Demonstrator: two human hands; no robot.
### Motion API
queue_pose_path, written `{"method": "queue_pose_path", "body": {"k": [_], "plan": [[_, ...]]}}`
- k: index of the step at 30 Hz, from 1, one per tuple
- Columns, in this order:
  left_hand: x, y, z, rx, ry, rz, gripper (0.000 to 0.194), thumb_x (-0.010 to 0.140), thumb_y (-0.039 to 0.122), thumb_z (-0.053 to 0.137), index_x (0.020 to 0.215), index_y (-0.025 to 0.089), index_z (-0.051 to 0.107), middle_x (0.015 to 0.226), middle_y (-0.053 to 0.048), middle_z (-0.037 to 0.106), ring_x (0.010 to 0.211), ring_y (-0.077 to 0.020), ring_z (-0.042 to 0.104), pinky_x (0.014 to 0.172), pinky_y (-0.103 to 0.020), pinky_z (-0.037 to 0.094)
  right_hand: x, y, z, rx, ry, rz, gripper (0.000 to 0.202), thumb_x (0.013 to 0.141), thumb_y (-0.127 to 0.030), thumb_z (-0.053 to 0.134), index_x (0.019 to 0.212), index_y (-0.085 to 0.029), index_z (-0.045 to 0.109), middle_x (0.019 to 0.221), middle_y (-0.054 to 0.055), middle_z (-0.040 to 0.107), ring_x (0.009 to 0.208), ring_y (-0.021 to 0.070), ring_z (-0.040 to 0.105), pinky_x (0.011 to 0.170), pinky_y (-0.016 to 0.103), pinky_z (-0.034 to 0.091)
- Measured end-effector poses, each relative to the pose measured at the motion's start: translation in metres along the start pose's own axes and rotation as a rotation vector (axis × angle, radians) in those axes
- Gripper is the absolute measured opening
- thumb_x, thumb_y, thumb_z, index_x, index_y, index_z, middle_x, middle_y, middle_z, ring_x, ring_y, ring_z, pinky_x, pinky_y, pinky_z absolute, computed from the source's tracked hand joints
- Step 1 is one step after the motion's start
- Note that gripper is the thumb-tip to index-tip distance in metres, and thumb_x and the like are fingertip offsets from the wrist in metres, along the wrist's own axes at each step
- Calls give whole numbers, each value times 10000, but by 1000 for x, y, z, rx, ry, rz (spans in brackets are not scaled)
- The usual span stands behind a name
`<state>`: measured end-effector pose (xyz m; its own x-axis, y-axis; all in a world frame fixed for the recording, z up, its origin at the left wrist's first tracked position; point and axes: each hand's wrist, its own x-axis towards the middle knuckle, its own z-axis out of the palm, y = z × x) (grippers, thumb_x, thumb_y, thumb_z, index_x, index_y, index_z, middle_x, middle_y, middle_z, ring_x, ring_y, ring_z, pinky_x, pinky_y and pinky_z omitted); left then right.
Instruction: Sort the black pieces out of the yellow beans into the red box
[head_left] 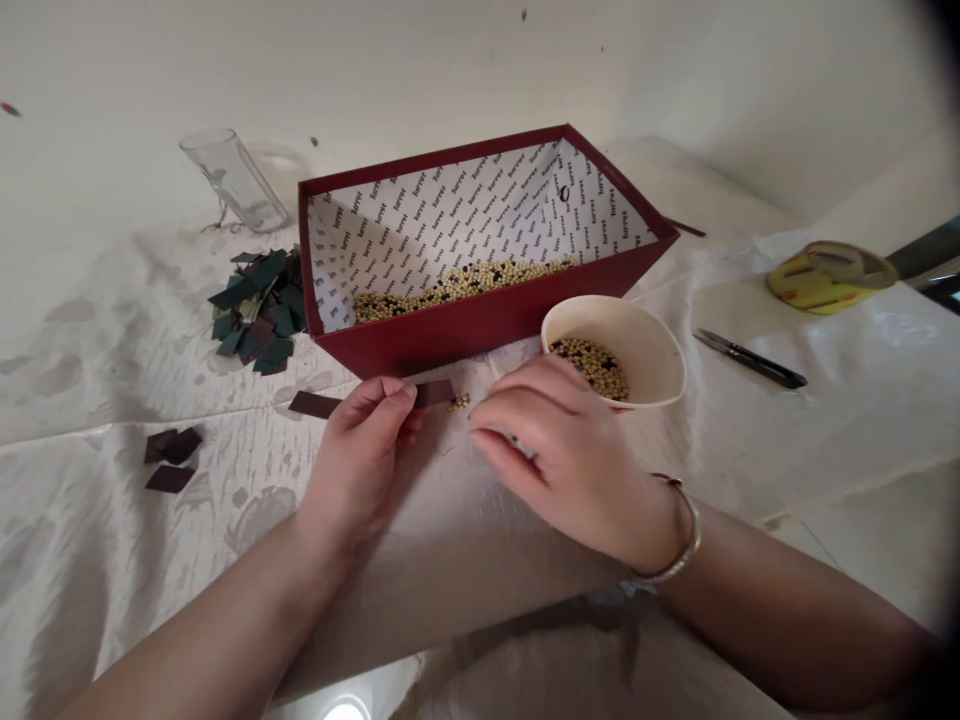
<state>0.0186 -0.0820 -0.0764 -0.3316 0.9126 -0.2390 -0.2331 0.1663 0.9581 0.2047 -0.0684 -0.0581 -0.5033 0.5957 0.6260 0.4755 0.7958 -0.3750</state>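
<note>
Left fingers (409,398) pinching strip (437,392); right fingers (474,418) near one bowl (652,358), one box (442,332)

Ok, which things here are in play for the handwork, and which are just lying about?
Likely in play:
brown strip, in left hand
white tub of beads, by right hand
red box, also holding beads
dark green pieces

Seemingly just lying about:
clear glass
yellow roll
black-handled tool, possibly used on strips

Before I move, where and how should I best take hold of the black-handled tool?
Take the black handle, probably from the right: the tool lies flat, and its narrow end points left, towards the white tub.
</note>
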Motion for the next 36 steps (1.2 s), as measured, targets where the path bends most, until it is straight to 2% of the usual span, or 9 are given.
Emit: {"method": "queue_pose_path", "body": {"k": [2,5,14,18,24,26,29,33,36], "plan": [[0,1,0,12,-6,-20,134,713,242,721,661,180,614,621,23,585,594,-97,490,563,-215,378,-1,0,10,-32,-216,82,77,920,-180,546,906,-199,620,943,43,630,924,208,544,845,377,477],[-1,3,2,28,15,-23,133,708,255,723,667,182,619,630,18,593,601,-104,502,561,-220,379,-1,6,21,-116,-366,189,68,911,-185,556,926,-176,622,973,64,611,957,235,527,851,388,466],[-3,3,4,33,18,-30,141,693,260,731,653,181,621,620,13,592,595,-101,504,556,-211,374,1,14,38,-239,-472,177,134,893,-89,518,889,-171,624,911,65,614,904,232,535,800,356,430],[-3,3,3,44,-6,-26,144,708,271,720,664,178,620,619,11,589,599,-102,498,558,-210,370,1,16,39,-207,-420,195,111,888,-101,543,845,-165,621,872,62,614,870,223,541,782,351,435],[-3,2,1,84,-99,1,189,777,261,651,627,171,580,600,17,548,583,-96,445,557,-224,346,2,7,29,21,-2,67,90,932,-184,555,872,-165,619,897,42,619,885,179,540,839,326,447],[-5,2,0,97,-110,11,204,790,267,640,624,171,569,592,22,530,583,-96,432,560,-228,338,2,4,27,43,82,26,92,935,-189,560,870,-166,621,894,42,621,886,172,542,852,326,448],[-8,2,0,129,-156,-4,210,793,281,641,632,171,562,581,29,501,576,-96,406,548,-232,316,2,2,27,38,98,7,94,935,-183,562,871,-172,629,892,41,618,881,170,533,850,326,446],[-12,2,1,143,-265,-28,210,791,316,664,668,168,580,595,31,492,584,-97,386,549,-234,306,2,3,28,9,42,9,116,937,-191,560,853,-183,640,887,37,607,866,176,516,836,337,431],[-12,1,0,127,-273,-13,224,792,332,677,674,168,581,606,31,497,598,-98,390,559,-234,309,3,5,29,-2,20,46,124,934,-196,560,837,-180,635,882,39,603,867,186,520,827,350,422]]}}
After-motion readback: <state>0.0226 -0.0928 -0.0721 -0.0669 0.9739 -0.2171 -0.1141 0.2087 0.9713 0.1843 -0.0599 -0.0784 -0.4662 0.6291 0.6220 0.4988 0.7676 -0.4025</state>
